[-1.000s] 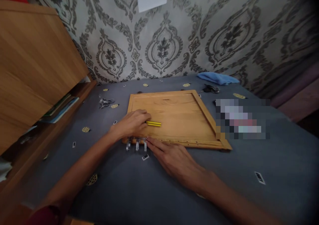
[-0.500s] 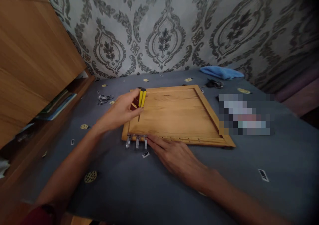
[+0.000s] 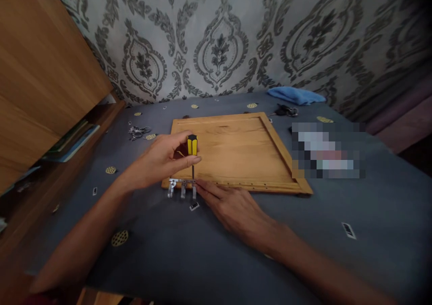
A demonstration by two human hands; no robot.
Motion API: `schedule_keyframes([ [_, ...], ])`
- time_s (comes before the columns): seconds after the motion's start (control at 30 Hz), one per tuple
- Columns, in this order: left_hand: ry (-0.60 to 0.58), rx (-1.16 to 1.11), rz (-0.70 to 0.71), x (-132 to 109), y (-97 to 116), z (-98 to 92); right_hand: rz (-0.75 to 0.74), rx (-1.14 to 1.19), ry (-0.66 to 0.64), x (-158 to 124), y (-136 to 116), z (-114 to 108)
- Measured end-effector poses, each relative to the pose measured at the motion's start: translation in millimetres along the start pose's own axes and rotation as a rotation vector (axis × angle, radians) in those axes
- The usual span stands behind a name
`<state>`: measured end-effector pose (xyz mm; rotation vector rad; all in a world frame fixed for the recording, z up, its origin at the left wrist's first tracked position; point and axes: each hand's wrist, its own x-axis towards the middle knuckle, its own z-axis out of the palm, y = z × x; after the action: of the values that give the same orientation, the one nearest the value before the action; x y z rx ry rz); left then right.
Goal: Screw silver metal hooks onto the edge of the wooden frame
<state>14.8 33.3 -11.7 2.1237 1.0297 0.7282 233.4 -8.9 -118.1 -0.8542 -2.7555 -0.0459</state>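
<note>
L grip (image 3: 158,161) pinches screwdriver (image 3: 192,145) upright over hook rack (image 3: 182,187); R grip (image 3: 236,210) spread flat beside.

Gripping a yellow-and-black screwdriver (image 3: 192,146) upright in the left hand (image 3: 162,158), tip down on a small metal bracket (image 3: 182,184) at the near left corner of a wooden panel (image 3: 236,147). Pressing the right hand (image 3: 232,206) flat beside it, fingertips touching the bracket's right end (three prongs over the panel's near edge). Under everything, a grey table (image 3: 202,255). Farther back, near the patterned wall, a blue cloth (image 3: 295,94) with a small dark bundle (image 3: 286,111) just beside it. Off to the left, loose metal bits (image 3: 137,131) and a wooden cabinet (image 3: 40,70).
</note>
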Motion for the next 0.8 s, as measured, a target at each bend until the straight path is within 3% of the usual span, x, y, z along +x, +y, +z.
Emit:
schedule_keyframes([
  [0.13,0.039,0.007,0.018,-1.8,2.2,-1.6,0.000,0.016,0.018,-0.4,0.1,1.1],
  [0.4,-0.019,0.033,0.013,-1.0,5.9,1.5,0.003,0.008,-0.036,0.8,0.1,-1.7],
  [0.8,-0.017,0.034,0.021,-0.1,2.2,2.0,-0.001,-0.023,0.000,1.0,-1.2,0.4],
])
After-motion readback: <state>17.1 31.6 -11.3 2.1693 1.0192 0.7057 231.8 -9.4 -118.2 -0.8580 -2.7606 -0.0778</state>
